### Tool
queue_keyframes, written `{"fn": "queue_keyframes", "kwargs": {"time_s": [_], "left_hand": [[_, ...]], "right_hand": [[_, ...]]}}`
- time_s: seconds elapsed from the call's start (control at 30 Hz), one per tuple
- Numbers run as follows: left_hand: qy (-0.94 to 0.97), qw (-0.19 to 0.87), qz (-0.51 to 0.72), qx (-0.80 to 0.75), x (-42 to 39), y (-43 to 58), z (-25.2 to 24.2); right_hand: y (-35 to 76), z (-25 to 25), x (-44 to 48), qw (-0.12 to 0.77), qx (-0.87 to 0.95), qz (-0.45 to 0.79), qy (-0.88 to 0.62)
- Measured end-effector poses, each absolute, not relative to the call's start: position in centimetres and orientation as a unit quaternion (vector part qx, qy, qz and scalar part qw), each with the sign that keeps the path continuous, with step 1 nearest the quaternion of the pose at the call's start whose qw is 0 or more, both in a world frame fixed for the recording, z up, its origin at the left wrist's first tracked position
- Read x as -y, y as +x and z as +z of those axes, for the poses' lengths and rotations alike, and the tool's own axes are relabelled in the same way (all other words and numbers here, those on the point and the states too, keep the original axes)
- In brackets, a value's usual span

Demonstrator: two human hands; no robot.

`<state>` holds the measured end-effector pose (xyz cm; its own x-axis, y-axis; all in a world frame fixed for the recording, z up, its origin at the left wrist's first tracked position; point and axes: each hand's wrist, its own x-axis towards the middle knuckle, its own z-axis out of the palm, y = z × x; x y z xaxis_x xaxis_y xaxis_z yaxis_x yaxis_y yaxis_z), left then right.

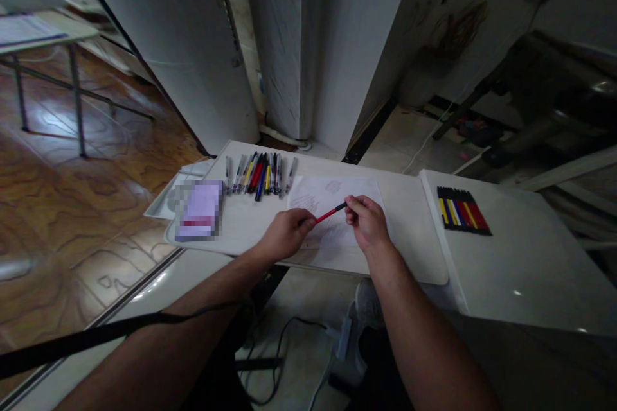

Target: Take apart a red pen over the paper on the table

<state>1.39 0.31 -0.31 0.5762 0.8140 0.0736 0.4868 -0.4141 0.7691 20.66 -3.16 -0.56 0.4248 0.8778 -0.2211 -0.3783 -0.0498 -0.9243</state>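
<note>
Between my two hands is a red pen [328, 214] with a black end, held at a slant above a sheet of paper [373, 189]. My left hand [292, 231] pinches its red end. At the black end, the fingers of my right hand [365, 219] are closed on it. Handwritten scribbles show on the paper, part of which my hands cover. Several loose pens [260, 173], clear, yellow, red, blue and black, lie side by side at the back left of the white table [405, 205].
To the right, a second white surface [535, 257] carries a neat row of several coloured pens [463, 210]. A purple pack [200, 209], partly blurred, lies at the table's left end. Below are cables [279, 359] and a power strip [344, 337]. A black strap [120, 327] crosses my left forearm.
</note>
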Motion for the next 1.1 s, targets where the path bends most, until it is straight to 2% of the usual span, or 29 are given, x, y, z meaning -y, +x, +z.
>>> {"fn": "queue_keyframes", "kwargs": {"time_s": [0.1,0.33,0.73,0.93,1.1], "left_hand": [[0.800,0.393,0.220,-0.397,-0.1,1.5,-0.2],[0.831,0.281,0.268,-0.399,0.4,1.5,-0.3],[0.806,0.394,0.207,-0.391,0.2,1.3,0.1],[0.834,0.292,0.218,-0.414,0.6,1.4,-0.1],[0.856,0.280,0.203,-0.384,0.4,1.2,0.0]], "right_hand": [[20.7,-0.7,3.2,0.649,0.222,0.488,-0.540],[20.2,-0.6,3.3,0.645,0.220,0.498,-0.536],[20.2,-0.6,3.3,0.631,0.243,0.498,-0.543],[19.7,-0.4,3.4,0.625,0.242,0.501,-0.547],[19.5,-0.6,3.3,0.619,0.253,0.507,-0.544]]}}
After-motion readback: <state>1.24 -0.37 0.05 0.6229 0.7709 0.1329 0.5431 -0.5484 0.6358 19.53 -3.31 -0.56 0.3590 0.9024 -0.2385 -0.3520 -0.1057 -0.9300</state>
